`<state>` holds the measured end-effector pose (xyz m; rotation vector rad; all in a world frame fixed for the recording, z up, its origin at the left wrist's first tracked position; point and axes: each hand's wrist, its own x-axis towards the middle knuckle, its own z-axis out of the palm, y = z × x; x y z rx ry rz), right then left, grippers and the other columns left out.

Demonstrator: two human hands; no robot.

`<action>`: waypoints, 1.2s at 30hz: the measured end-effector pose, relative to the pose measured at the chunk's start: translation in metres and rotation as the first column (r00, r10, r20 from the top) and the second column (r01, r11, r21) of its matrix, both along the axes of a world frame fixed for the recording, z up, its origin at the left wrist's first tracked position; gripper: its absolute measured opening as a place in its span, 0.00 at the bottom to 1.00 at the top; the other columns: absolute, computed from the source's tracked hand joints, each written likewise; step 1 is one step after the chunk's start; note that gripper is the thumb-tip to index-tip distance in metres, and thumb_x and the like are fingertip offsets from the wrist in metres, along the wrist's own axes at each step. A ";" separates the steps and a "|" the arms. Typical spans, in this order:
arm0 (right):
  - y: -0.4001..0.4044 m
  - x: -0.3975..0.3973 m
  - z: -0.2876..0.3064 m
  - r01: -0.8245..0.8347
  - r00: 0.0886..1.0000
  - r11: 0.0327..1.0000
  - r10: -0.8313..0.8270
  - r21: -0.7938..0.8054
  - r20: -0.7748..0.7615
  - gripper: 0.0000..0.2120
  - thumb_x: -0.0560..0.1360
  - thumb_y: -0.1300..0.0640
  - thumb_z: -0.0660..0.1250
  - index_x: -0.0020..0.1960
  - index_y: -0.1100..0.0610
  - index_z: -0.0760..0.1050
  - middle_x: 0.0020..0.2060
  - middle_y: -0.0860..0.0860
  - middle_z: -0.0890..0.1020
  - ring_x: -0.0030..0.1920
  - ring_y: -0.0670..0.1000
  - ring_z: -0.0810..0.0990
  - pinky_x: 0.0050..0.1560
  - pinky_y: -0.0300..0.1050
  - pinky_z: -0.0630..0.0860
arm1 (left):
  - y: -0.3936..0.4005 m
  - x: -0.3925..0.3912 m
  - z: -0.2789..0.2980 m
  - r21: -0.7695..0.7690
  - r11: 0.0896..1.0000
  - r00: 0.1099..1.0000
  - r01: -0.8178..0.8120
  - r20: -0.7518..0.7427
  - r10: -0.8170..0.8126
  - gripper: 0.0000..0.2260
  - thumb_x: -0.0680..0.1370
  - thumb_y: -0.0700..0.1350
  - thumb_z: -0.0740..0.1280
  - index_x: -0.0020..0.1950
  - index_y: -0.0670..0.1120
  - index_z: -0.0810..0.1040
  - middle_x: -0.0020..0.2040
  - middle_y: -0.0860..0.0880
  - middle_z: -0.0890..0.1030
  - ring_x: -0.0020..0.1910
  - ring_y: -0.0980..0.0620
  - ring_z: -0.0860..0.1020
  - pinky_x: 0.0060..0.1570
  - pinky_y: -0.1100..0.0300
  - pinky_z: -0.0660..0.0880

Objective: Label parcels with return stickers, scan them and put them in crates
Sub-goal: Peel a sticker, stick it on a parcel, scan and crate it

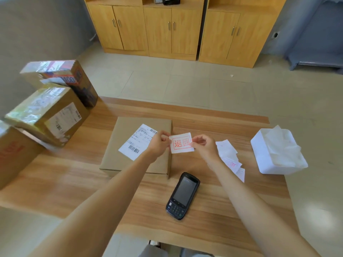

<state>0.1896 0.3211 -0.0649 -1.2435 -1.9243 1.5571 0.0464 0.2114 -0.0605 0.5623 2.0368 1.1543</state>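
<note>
The return sticker is held above the right edge of the flat parcel on the desk. The left hand pinches its left edge and the right hand pinches its right edge, so the sticker is stretched between both grips.

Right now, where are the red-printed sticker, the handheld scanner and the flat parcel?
Sticker (181,143), head view, on its red characters.
Scanner (182,195), head view, middle of its dark screen.
Flat parcel (118,145), head view, bare cardboard left of its shipping label.
</note>
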 end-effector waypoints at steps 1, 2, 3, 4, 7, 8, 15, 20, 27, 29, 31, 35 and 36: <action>-0.010 -0.006 -0.002 -0.015 1.000 1.000 0.015 -0.006 0.002 0.04 0.73 0.63 0.69 0.45 0.56 0.77 0.41 0.45 0.79 0.42 0.43 0.77 0.41 0.30 0.72 | -0.011 -0.005 -0.002 -0.006 1.000 1.000 -0.004 -0.003 0.004 0.06 0.81 0.36 0.59 0.55 0.45 0.70 0.46 0.44 0.78 0.42 0.52 0.77 0.37 0.63 0.70; -0.021 -0.012 -0.005 -0.029 1.000 1.000 0.029 -0.006 0.007 0.04 0.73 0.63 0.69 0.43 0.54 0.77 0.41 0.45 0.80 0.44 0.45 0.78 0.45 0.35 0.74 | -0.021 -0.011 -0.005 -0.018 1.000 1.000 -0.008 -0.002 0.008 0.06 0.81 0.37 0.59 0.55 0.45 0.70 0.47 0.44 0.78 0.43 0.51 0.77 0.39 0.62 0.71; -0.032 -0.018 -0.008 -0.038 0.999 0.999 0.038 -0.005 0.013 0.06 0.73 0.63 0.69 0.42 0.53 0.77 0.41 0.45 0.80 0.44 0.46 0.78 0.47 0.40 0.76 | -0.032 -0.016 -0.009 -0.039 0.999 1.000 -0.014 -0.008 0.014 0.05 0.81 0.37 0.58 0.55 0.45 0.69 0.46 0.45 0.78 0.43 0.49 0.76 0.40 0.60 0.72; -0.043 -0.024 -0.012 -0.047 0.999 0.999 0.047 0.000 0.019 0.07 0.72 0.63 0.68 0.40 0.52 0.76 0.40 0.45 0.81 0.43 0.46 0.78 0.47 0.42 0.75 | -0.042 -0.022 -0.013 -0.062 0.998 0.999 -0.023 -0.028 0.021 0.05 0.81 0.38 0.58 0.55 0.46 0.69 0.46 0.45 0.78 0.43 0.48 0.76 0.42 0.57 0.72; -0.073 -0.039 -0.023 -0.046 0.999 0.999 0.045 0.019 0.023 0.10 0.72 0.65 0.68 0.38 0.51 0.75 0.37 0.45 0.80 0.39 0.43 0.77 0.42 0.37 0.72 | -0.068 -0.037 -0.024 -0.084 0.995 0.999 -0.053 -0.017 0.052 0.16 0.78 0.36 0.63 0.63 0.49 0.65 0.43 0.46 0.78 0.39 0.49 0.74 0.40 0.57 0.71; -0.081 -0.041 -0.028 -0.040 0.999 0.999 0.039 0.021 0.014 0.11 0.72 0.66 0.68 0.37 0.51 0.75 0.36 0.45 0.80 0.38 0.42 0.77 0.42 0.37 0.71 | -0.075 -0.041 -0.027 -0.075 0.995 0.997 -0.069 0.014 0.070 0.20 0.77 0.35 0.64 0.66 0.48 0.63 0.41 0.47 0.78 0.36 0.51 0.74 0.38 0.59 0.71; -0.113 -0.046 -0.047 0.009 0.999 0.996 -0.013 0.086 0.045 0.06 0.72 0.65 0.67 0.40 0.56 0.76 0.37 0.48 0.80 0.40 0.49 0.79 0.43 0.42 0.76 | -0.093 -0.048 -0.041 -0.043 0.990 0.987 -0.137 0.075 0.140 0.20 0.75 0.34 0.66 0.65 0.41 0.64 0.41 0.49 0.78 0.35 0.54 0.76 0.38 0.58 0.74; -0.111 -0.050 -0.055 0.027 0.994 0.990 -0.041 0.137 0.099 0.05 0.72 0.64 0.67 0.41 0.55 0.76 0.38 0.47 0.80 0.41 0.49 0.79 0.45 0.48 0.78 | -0.090 -0.050 -0.042 -0.034 0.995 0.995 -0.097 0.021 0.098 0.15 0.76 0.34 0.66 0.59 0.43 0.66 0.45 0.46 0.78 0.39 0.49 0.78 0.40 0.56 0.76; -0.114 -0.053 -0.063 0.001 0.992 0.983 -0.024 0.185 0.126 0.07 0.74 0.65 0.66 0.46 0.55 0.80 0.39 0.46 0.82 0.42 0.47 0.80 0.47 0.47 0.79 | -0.087 -0.048 -0.046 -0.118 0.993 0.987 -0.032 -0.162 0.012 0.13 0.77 0.36 0.65 0.60 0.42 0.68 0.48 0.46 0.79 0.47 0.48 0.78 0.37 0.57 0.74; -0.114 -0.055 -0.064 -0.006 0.991 0.978 -0.022 0.207 0.132 0.08 0.74 0.65 0.66 0.47 0.56 0.81 0.40 0.46 0.82 0.41 0.47 0.80 0.47 0.47 0.79 | -0.086 -0.047 -0.047 -0.136 0.990 0.978 -0.027 -0.209 -0.002 0.10 0.78 0.37 0.64 0.57 0.42 0.68 0.48 0.47 0.78 0.47 0.49 0.77 0.31 0.61 0.71; -0.114 -0.057 -0.064 -0.017 0.988 0.970 -0.021 0.241 0.152 0.08 0.74 0.65 0.66 0.48 0.57 0.82 0.42 0.48 0.83 0.42 0.47 0.80 0.47 0.46 0.79 | -0.085 -0.047 -0.048 -0.155 0.988 0.968 -0.021 -0.249 -0.018 0.07 0.78 0.37 0.63 0.55 0.42 0.69 0.48 0.47 0.78 0.46 0.49 0.76 0.29 0.62 0.69; -0.113 -0.057 -0.064 -0.045 0.983 0.952 -0.012 0.302 0.183 0.09 0.74 0.65 0.66 0.50 0.57 0.82 0.45 0.50 0.84 0.43 0.48 0.80 0.47 0.44 0.79 | -0.083 -0.047 -0.049 -0.191 0.982 0.949 -0.005 -0.310 -0.055 0.04 0.78 0.36 0.63 0.52 0.41 0.72 0.50 0.47 0.78 0.46 0.50 0.75 0.35 0.61 0.68; -0.113 -0.057 -0.065 -0.052 0.982 0.949 -0.008 0.311 0.188 0.09 0.75 0.64 0.66 0.51 0.57 0.82 0.45 0.51 0.84 0.44 0.48 0.80 0.47 0.43 0.78 | -0.083 -0.047 -0.050 -0.199 0.980 0.947 -0.003 -0.315 -0.061 0.04 0.78 0.37 0.63 0.52 0.41 0.73 0.50 0.47 0.79 0.46 0.50 0.75 0.38 0.61 0.70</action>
